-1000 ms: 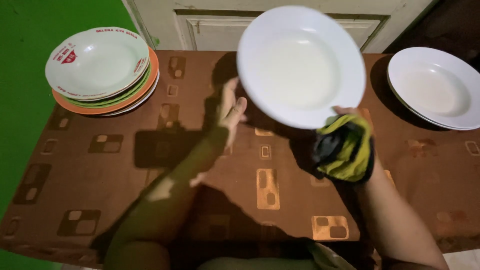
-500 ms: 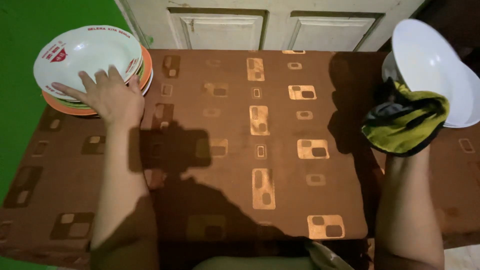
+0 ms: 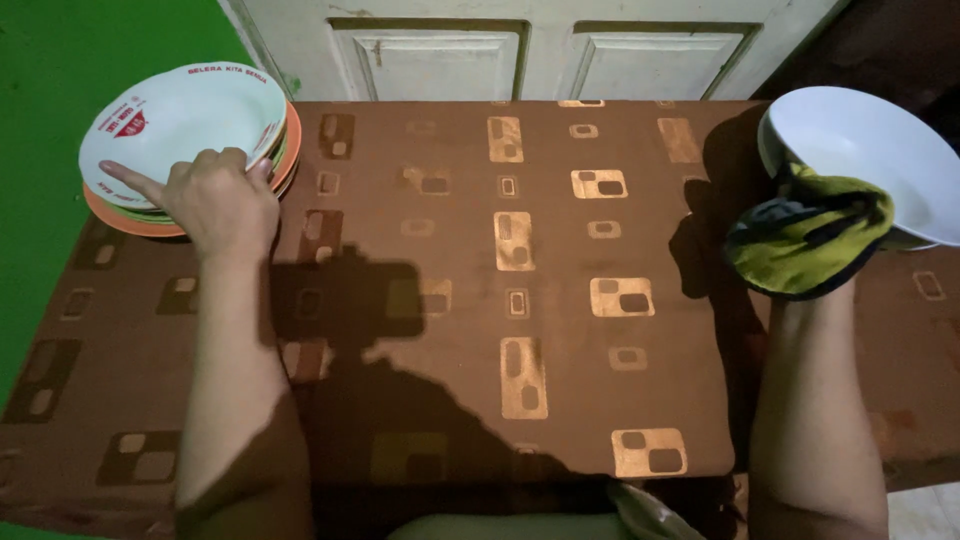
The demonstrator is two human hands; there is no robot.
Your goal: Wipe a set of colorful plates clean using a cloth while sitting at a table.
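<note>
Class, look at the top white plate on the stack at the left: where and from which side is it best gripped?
Probably the near rim of the top white plate, from the front. The rim flares wide and overhangs the orange plate below, leaving a lip; the left hand already curls its fingers there.

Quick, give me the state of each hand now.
Left hand: fingers curled on the rim of the top plate of the stack.
Right hand: hidden under green cloth, holding white plate.
</note>
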